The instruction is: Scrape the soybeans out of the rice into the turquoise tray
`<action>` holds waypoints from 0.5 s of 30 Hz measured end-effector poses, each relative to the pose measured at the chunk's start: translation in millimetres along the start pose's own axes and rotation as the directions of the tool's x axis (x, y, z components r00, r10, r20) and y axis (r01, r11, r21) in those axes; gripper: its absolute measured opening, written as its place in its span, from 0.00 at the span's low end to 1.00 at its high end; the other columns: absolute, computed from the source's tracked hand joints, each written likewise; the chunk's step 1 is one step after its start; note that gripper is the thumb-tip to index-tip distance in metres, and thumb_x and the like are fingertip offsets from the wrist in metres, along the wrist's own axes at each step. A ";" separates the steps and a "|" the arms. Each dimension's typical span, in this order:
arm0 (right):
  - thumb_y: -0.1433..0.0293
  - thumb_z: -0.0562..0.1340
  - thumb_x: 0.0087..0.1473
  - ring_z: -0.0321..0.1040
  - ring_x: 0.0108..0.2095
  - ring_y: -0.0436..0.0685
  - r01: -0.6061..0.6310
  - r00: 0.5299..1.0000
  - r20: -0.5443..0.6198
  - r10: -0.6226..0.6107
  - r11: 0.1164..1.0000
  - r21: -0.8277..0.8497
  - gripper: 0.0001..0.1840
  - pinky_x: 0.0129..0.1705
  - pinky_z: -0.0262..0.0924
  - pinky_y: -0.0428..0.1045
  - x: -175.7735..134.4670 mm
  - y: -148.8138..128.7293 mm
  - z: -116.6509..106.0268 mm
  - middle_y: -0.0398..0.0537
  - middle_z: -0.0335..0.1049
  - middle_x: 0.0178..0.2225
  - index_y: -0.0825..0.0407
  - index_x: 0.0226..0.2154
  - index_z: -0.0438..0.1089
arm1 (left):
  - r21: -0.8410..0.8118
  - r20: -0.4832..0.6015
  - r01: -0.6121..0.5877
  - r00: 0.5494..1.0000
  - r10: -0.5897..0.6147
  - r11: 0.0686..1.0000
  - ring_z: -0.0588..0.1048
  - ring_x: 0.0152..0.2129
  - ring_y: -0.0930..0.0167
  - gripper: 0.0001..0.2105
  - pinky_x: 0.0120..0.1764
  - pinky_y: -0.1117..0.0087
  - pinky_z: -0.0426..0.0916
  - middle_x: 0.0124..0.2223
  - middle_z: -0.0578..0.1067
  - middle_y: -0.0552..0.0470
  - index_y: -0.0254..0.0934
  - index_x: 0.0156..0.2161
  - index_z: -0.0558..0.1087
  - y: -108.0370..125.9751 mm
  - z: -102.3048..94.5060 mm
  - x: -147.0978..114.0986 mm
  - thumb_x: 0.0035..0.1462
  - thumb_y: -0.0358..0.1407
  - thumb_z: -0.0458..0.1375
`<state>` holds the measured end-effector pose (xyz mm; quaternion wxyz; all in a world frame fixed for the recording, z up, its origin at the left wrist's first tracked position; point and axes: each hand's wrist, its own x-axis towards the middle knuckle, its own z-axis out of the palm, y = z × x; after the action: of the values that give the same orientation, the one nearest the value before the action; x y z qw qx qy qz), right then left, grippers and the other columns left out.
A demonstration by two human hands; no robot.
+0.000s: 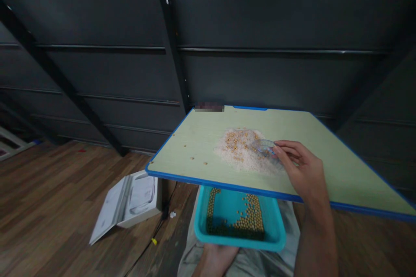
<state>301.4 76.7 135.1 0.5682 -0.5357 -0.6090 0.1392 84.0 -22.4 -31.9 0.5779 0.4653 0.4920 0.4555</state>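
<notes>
Between the thumb and fingers of my right hand [300,169] is a small clear round plastic piece, like a lid or shallow dish [264,145]. It is tilted at the right side of a pile of white rice grains [250,162]. Round yellow beans [232,140] lie mixed over the top of that pile. Below the table's front edge, a turquoise tray [240,242] with many such beans rests above the lap. My left hand [219,255] supports the tray from beneath, its fingers hidden under it.
The pale green tabletop [201,138] has a blue rim, and a few stray beans [192,158] lie at its left. An open white box [143,194] sits on the wooden floor, near a black cable [159,225]. Dark wall panels [260,17] stand behind the table.
</notes>
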 end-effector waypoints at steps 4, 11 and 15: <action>0.62 0.66 0.58 0.78 0.36 0.59 0.009 0.996 0.093 -0.008 1.000 -0.003 0.10 0.37 0.71 0.53 -2.0 -5.7 4.6 0.49 0.81 0.39 0.49 0.40 0.77 | 0.031 0.032 -0.017 0.999 0.016 0.999 0.70 0.59 0.52 0.16 0.67 0.49 0.55 0.48 0.83 0.51 0.49 0.42 0.80 -7.3 -1.0 2.4 0.48 0.49 0.64; 0.70 0.64 0.60 0.76 0.42 0.57 0.196 0.972 0.139 -0.189 0.980 -0.043 0.09 0.45 0.68 0.54 -4.4 -20.5 25.2 0.46 0.80 0.43 0.47 0.42 0.79 | 0.036 0.044 0.011 0.999 -0.012 0.999 0.71 0.57 0.52 0.15 0.67 0.47 0.54 0.48 0.83 0.53 0.50 0.41 0.79 -15.7 0.3 15.4 0.48 0.49 0.65; 0.72 0.63 0.61 0.74 0.43 0.57 0.247 0.961 0.132 -0.241 0.969 -0.027 0.09 0.47 0.66 0.54 -3.8 -20.8 32.3 0.47 0.79 0.41 0.49 0.42 0.79 | -0.021 0.071 0.029 0.997 -0.028 0.999 0.75 0.52 0.53 0.13 0.64 0.45 0.58 0.45 0.84 0.52 0.47 0.37 0.80 -14.1 0.0 20.0 0.47 0.48 0.65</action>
<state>263.1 79.7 139.1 0.5294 -0.4586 -0.7082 0.0890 87.0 -4.9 -48.7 0.6065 0.4678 0.4728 0.4356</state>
